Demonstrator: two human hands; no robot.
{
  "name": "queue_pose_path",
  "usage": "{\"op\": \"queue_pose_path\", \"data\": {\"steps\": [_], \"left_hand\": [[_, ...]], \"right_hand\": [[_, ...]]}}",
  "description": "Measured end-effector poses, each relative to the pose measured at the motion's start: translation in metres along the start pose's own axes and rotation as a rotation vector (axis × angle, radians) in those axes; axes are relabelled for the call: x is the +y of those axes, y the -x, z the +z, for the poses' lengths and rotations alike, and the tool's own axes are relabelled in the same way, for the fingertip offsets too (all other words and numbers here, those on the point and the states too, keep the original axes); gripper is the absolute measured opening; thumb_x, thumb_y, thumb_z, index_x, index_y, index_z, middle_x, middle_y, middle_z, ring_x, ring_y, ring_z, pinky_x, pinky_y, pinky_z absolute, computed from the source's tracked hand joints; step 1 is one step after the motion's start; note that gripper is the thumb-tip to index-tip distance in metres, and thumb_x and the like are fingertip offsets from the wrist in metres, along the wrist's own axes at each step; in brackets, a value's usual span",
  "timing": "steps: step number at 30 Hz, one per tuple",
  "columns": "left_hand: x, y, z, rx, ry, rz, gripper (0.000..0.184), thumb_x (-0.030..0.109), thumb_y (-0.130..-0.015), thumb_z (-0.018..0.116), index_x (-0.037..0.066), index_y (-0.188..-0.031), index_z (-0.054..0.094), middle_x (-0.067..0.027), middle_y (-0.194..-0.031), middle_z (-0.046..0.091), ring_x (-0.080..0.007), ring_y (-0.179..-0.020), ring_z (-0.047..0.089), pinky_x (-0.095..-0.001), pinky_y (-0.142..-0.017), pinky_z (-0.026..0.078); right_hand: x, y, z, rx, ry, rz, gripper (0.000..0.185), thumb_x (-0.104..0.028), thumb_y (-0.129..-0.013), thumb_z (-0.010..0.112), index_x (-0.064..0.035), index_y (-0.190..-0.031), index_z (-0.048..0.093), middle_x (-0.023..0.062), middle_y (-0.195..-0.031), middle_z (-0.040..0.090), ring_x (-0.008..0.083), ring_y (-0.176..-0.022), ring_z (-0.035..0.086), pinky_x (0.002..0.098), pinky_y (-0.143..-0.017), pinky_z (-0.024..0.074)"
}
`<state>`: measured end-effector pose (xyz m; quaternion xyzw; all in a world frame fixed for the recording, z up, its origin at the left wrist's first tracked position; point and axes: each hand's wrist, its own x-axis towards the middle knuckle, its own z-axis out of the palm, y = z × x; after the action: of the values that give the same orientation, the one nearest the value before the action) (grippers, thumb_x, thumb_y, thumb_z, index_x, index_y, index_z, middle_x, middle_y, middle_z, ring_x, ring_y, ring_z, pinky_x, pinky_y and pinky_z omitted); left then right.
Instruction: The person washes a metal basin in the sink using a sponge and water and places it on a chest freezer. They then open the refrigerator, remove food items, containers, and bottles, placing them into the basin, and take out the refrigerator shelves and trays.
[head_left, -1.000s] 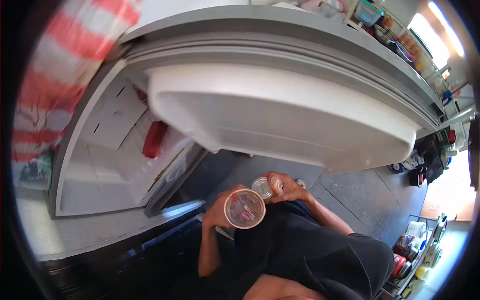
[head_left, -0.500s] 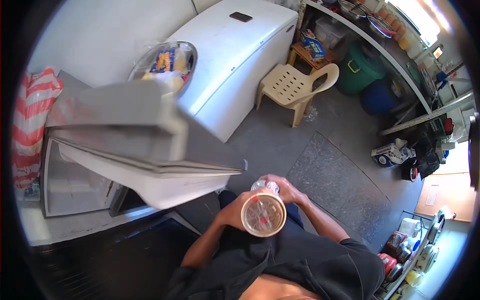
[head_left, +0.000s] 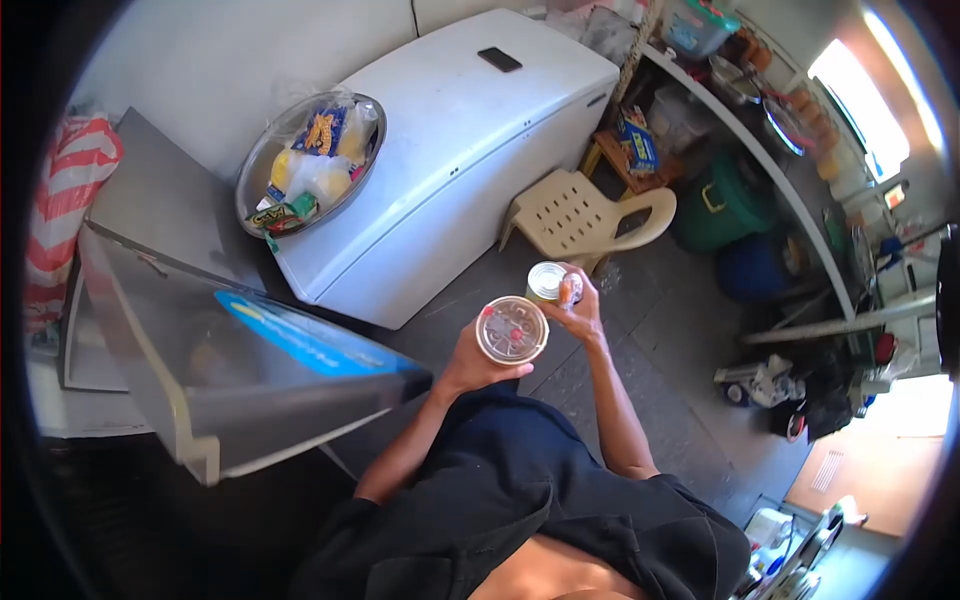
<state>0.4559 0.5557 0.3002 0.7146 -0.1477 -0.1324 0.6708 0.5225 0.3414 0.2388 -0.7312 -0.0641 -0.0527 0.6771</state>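
My left hand (head_left: 468, 362) is wrapped round a round tub (head_left: 512, 331) with a clear lid, reddish bits showing through it. Just beyond, my right hand (head_left: 580, 312) grips a tin can (head_left: 546, 282) with a ridged metal top. A small item in crinkled clear wrapping (head_left: 572, 290) is also held in the right hand; I cannot make out its kind. Both containers are in front of my body, close together. To the left of my hands is a grey refrigerator door (head_left: 290, 400) with a blue sticker (head_left: 310, 332), slightly blurred.
A white chest freezer (head_left: 440, 150) bears a phone (head_left: 500, 60) and a metal basin (head_left: 243, 190) of packaged food. Ahead stands a beige plastic chair (head_left: 570, 212). Green (head_left: 725, 210) and blue bins (head_left: 752, 268) sit under the counter. A striped bag (head_left: 70, 210) is far left.
The refrigerator door has swung, hiding the white interior seen before. My hands have moved forward and a little apart, bringing the can's top into view. The view has shifted.
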Motion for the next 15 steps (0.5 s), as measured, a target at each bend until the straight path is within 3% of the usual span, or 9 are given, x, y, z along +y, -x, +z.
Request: {"op": "queue_pose_path", "data": {"steps": [2, 6, 11, 15], "left_hand": [[-0.005, -0.02, 0.002, 0.183, 0.017, 0.046, 0.057, 0.011, -0.063, 0.084, 0.002, -0.112, 0.057, -0.0045, -0.1, 0.066, -0.0125, -0.092, 0.062, -0.0293, -0.087, 0.048], [-0.008, -0.052, -0.009, 0.283, 0.058, 0.021, 0.058, 0.012, -0.061, 0.085, 0.002, -0.111, 0.057, -0.0046, -0.098, 0.066, -0.013, -0.092, 0.062, -0.0295, -0.086, 0.049], [0.002, -0.087, -0.034, 0.587, 0.009, 0.049, 0.052, 0.012, -0.061, 0.086, 0.002, -0.105, 0.06, -0.0048, -0.096, 0.066, -0.014, -0.087, 0.063, -0.0302, -0.083, 0.05], [0.003, -0.111, -0.064, 0.833, 0.019, 0.103, 0.053, 0.009, -0.06, 0.086, 0.003, -0.105, 0.058, -0.0053, -0.096, 0.065, -0.015, -0.089, 0.063, -0.031, -0.084, 0.05]], "right_hand": [[0.006, -0.037, 0.001, -0.055, 0.065, 0.032, 0.065, -0.013, -0.061, 0.084, -0.0009, -0.117, 0.053, 0.0062, -0.099, 0.064, 0.0119, -0.091, 0.059, 0.0281, -0.083, 0.0484], [0.01, -0.112, 0.013, -0.184, 0.102, -0.075, 0.067, -0.019, -0.06, 0.086, -0.0014, -0.116, 0.054, 0.007, -0.098, 0.064, 0.013, -0.091, 0.06, 0.0294, -0.083, 0.0487], [0.004, -0.2, 0.053, -0.323, -0.012, -0.033, 0.065, -0.016, -0.059, 0.086, 0.0011, -0.114, 0.054, 0.0071, -0.099, 0.063, 0.0138, -0.091, 0.059, 0.0296, -0.082, 0.0481], [0.009, -0.269, 0.097, -0.472, -0.074, -0.146, 0.063, -0.014, -0.06, 0.085, 0.0013, -0.113, 0.054, 0.0069, -0.098, 0.062, 0.0133, -0.091, 0.058, 0.0296, -0.083, 0.0475]]}}
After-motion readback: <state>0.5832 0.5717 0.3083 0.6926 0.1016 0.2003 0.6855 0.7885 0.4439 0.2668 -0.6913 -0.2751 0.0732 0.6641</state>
